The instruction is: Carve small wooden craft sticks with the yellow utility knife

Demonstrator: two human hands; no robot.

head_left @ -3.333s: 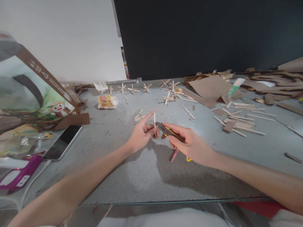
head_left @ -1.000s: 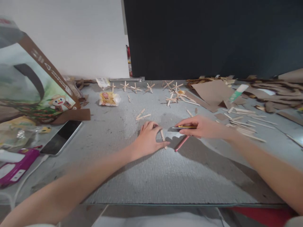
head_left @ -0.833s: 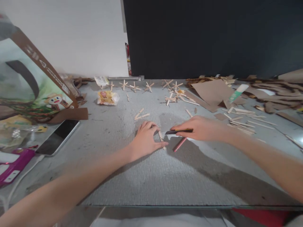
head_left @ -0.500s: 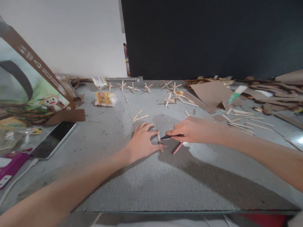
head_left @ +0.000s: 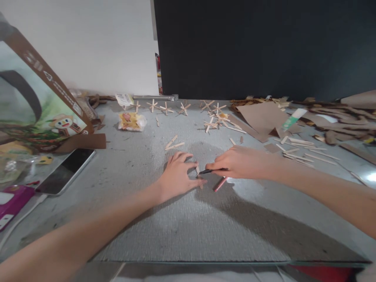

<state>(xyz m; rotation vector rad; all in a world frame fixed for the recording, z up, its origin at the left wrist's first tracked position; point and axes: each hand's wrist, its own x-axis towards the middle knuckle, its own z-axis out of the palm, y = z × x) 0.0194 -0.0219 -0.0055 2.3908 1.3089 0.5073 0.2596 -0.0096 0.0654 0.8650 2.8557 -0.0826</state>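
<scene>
My left hand (head_left: 180,175) rests on the grey table, its thumb and fingers pinched round the ends of a short wooden stick (head_left: 197,169). From the right, my right hand (head_left: 232,163) grips a slim black tool (head_left: 207,171), whose tip is at the stick between my left fingertips. Whether the tip touches the wood is too small to tell. A reddish pen-like item (head_left: 220,184) lies just below my right hand. Two sticks forming a V (head_left: 174,144) lie beyond my left hand.
Star-shaped stick pieces (head_left: 183,108) line the back. Loose sticks (head_left: 299,157), brown cardboard (head_left: 260,117) and a green-white tube (head_left: 293,119) are at right. A phone (head_left: 67,171), purple power strip (head_left: 14,203), yellow packet (head_left: 131,122) and printed box (head_left: 47,98) are at left.
The view has shifted slightly. Both hands keep nearly the same pose, with the black tool still at the small stick.
</scene>
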